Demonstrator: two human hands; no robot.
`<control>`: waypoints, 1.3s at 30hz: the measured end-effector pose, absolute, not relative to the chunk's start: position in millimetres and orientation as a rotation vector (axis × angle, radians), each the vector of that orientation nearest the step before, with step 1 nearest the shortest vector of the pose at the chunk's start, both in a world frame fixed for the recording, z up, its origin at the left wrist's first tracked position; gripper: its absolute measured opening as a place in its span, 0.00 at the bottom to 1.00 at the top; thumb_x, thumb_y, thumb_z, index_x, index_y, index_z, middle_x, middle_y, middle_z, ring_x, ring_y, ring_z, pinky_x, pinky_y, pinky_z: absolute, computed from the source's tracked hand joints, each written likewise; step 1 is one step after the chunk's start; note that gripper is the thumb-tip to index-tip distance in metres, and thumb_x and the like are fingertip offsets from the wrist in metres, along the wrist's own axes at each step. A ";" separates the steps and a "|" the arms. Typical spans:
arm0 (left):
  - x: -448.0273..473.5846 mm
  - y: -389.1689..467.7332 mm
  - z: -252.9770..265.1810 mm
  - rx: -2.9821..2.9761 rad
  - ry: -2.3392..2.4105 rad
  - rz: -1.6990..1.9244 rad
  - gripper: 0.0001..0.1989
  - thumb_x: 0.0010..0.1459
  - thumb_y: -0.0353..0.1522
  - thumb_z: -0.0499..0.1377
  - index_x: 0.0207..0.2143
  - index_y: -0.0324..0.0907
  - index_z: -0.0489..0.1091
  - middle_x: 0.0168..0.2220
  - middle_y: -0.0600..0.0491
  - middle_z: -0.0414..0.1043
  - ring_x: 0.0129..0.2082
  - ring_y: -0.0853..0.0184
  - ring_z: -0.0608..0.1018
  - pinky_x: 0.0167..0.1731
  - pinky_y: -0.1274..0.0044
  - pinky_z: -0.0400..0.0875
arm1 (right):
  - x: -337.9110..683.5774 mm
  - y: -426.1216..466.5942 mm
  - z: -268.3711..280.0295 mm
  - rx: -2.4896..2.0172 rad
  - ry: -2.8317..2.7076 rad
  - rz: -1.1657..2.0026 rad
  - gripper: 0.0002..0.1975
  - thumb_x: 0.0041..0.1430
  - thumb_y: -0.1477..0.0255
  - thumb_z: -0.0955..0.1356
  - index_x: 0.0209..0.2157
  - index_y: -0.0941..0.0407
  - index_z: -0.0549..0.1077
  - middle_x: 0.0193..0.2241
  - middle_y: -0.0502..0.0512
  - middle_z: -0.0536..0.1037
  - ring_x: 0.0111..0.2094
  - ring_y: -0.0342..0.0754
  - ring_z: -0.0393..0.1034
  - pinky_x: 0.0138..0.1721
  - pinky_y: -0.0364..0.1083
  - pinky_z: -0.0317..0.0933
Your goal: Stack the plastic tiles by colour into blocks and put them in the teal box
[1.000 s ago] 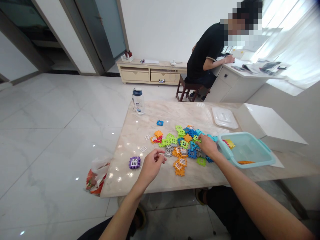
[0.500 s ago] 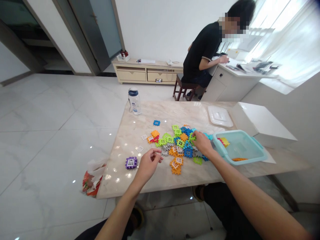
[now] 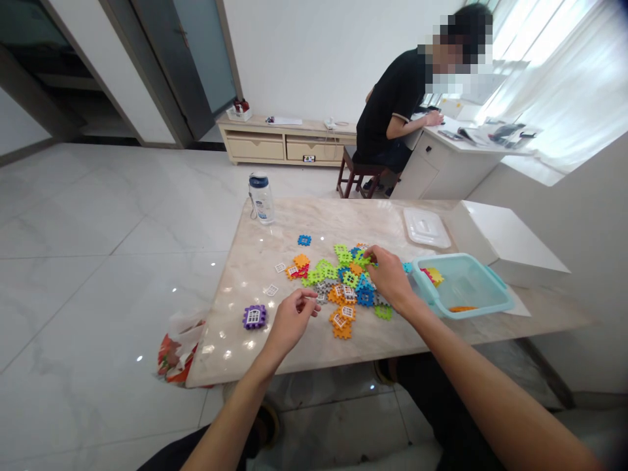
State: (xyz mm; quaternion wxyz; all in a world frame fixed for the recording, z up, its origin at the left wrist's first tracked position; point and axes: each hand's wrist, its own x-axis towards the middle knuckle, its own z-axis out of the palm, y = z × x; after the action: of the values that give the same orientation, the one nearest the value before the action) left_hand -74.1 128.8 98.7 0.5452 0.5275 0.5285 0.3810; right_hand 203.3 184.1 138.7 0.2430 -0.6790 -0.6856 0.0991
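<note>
My right hand [image 3: 388, 275] is over the pile of toothed plastic building tiles, its fingertips closed on a green tile [image 3: 362, 258]. Blue, orange, grey and green tiles lie loosely under and around it. Just left of the pile hovers my left hand [image 3: 296, 315], fingers loosely bent and apart, with nothing visible in it. Nearest to that hand are the grey tiles [image 3: 322, 289] and stacked orange tiles [image 3: 342, 332] with white window inserts. A purple tile [image 3: 254, 317] with a white window insert lies to its left. One blue tile [image 3: 304, 241] sits alone farther back.
A turquoise bin [image 3: 505, 302] with a few yellow and orange pieces stands right of the pile. Behind it are a clear lid [image 3: 426, 227] and a white box [image 3: 510, 235]. A water bottle [image 3: 261, 199] stands at the far left. Another person [image 3: 392, 104] sits at a desk beyond.
My right hand has moved left and slightly back across the pile with the green tile in its fingers. My left hand has hardly moved. The whole view has shifted a little.
</note>
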 end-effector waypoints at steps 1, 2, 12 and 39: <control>-73.2 129.1 98.0 1.228 1.238 0.899 0.15 0.60 0.41 0.63 0.43 0.41 0.76 0.33 0.48 0.83 0.34 0.59 0.85 0.39 0.70 0.76 | 192.1 179.3 143.0 -1.787 -1.885 0.280 0.14 0.61 0.82 0.66 0.45 0.53 0.75 0.44 0.56 0.83 0.46 0.53 0.78 0.51 0.48 0.67; -72.1 129.2 97.4 1.202 1.221 0.889 0.16 0.59 0.42 0.63 0.43 0.41 0.76 0.32 0.48 0.83 0.33 0.59 0.85 0.37 0.70 0.75 | 180.9 174.1 146.1 -1.720 -1.905 0.292 0.15 0.62 0.82 0.65 0.45 0.52 0.75 0.45 0.56 0.83 0.47 0.53 0.78 0.51 0.48 0.67; -71.5 125.2 94.2 1.120 1.184 0.870 0.17 0.57 0.43 0.64 0.43 0.39 0.76 0.32 0.47 0.83 0.33 0.61 0.83 0.35 0.71 0.74 | 154.4 171.5 134.2 -1.605 -2.031 0.160 0.14 0.65 0.83 0.65 0.43 0.53 0.78 0.43 0.58 0.84 0.45 0.54 0.77 0.48 0.49 0.66; -64.0 125.2 91.5 0.389 0.731 0.779 0.08 0.62 0.36 0.68 0.34 0.40 0.77 0.31 0.47 0.81 0.31 0.64 0.82 0.32 0.77 0.76 | 108.8 127.9 154.8 -1.105 -1.954 0.736 0.16 0.58 0.87 0.70 0.41 0.53 0.80 0.40 0.52 0.84 0.44 0.51 0.78 0.50 0.49 0.68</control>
State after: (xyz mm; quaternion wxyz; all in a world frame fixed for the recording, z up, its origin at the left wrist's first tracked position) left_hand -64.0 125.2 91.5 0.8427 0.1842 0.3461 0.3691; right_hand 108.8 127.9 154.8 0.3798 -0.4329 -0.7651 0.2881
